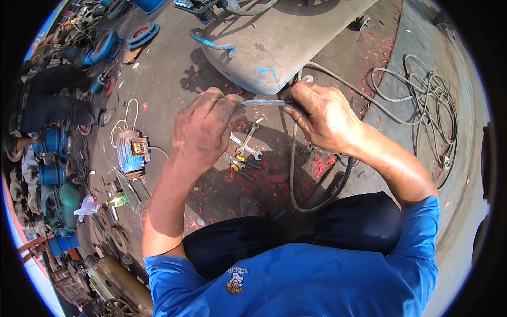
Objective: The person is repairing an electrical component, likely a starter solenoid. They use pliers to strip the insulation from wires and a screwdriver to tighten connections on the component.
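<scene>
Between my two hands a short length of grey cable [264, 102] is stretched nearly level, in front of a worn metal plate. My left hand [205, 121] is closed round its left end, fingers curled over it. At the other end my right hand [323, 111] pinches the cable between thumb and fingers. From near my right hand a cable loop [293, 174] hangs down and curves along the floor by my knee. Below the hands lie two crossed open-end wrenches [247, 139] and pliers with yellow-green handles [242, 166].
A rounded metal plate [253, 50] with a blue handle [206, 42] stands ahead. Coiled cable [430, 92] lies at right. At left are a blue electric motor [131, 153], a plastic bag [87, 207], many machine parts and another person's dark-trousered legs [63, 100]. Red scraps litter the floor.
</scene>
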